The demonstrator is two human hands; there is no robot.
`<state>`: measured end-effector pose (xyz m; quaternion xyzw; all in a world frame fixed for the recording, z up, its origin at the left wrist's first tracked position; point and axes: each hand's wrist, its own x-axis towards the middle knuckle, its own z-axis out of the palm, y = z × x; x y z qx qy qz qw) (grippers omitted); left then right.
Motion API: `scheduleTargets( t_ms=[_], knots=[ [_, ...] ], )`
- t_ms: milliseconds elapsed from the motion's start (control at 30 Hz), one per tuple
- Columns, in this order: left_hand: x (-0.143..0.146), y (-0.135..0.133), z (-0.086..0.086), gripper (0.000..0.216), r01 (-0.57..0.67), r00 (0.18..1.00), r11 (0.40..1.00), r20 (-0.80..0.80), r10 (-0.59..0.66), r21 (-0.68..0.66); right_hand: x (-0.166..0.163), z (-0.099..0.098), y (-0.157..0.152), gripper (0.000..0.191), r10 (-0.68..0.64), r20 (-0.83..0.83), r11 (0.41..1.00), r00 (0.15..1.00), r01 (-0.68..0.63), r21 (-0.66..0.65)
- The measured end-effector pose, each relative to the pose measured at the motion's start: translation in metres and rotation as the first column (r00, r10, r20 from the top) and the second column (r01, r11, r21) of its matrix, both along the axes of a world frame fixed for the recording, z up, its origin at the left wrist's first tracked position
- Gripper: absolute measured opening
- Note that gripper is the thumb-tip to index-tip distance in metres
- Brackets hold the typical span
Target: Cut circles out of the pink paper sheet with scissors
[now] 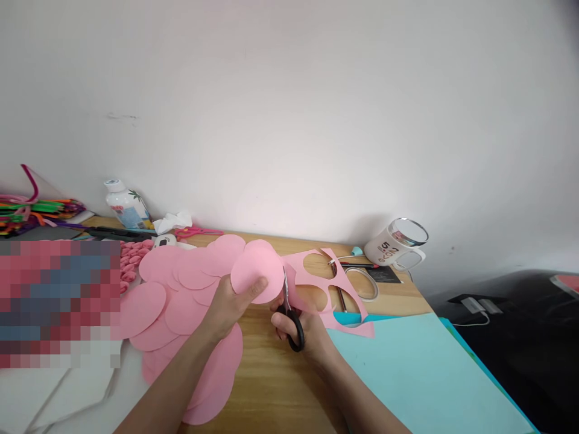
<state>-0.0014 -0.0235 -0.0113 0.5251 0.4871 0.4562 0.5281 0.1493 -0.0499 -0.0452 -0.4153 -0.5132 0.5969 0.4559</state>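
Observation:
My left hand (237,301) pinches a pink paper circle (257,268), thumb on its face. In my right hand (301,325) is a pair of scissors (295,328) with black handles, its blades upright along the circle's right edge. From that edge a pink sheet with round holes cut in it (312,276) stretches to the right; where it joins the circle is partly hidden. Many loose pink paper circles (185,313) lie overlapping in a pile under and left of my left forearm.
Light blue paper sheets (420,367) lie at the right. A white mug (395,244) stands by the wall, near a coiled cable (368,286) and pens. At the back left are a white bottle (126,204), pink scissors (199,231), a tissue (172,222) and colourful pipe cleaners (40,208).

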Motion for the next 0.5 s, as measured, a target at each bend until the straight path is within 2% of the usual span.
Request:
scheduleTargets(
  t_ms=[167,267,500],
  knots=[
    [-0.0033,-0.0014,0.0025,0.034,0.083,0.995,0.997,-0.054,-0.083,-0.002,0.0030,-0.0023,0.0023,0.033,0.021,0.007,0.998,1.000,-0.022,0.062],
    [-0.0053,-0.0003,0.0038,0.035,0.116,0.990,0.993,-0.077,-0.116,-0.003,0.0057,-0.0030,0.0030,0.038,-0.008,-0.008,0.998,1.000,0.008,0.065],
    [-0.0067,0.0019,0.0055,0.034,0.111,0.988,0.994,-0.110,-0.112,-0.012,0.0064,-0.0019,0.0033,0.041,-0.007,0.021,0.998,1.000,0.006,0.059]
  ],
)
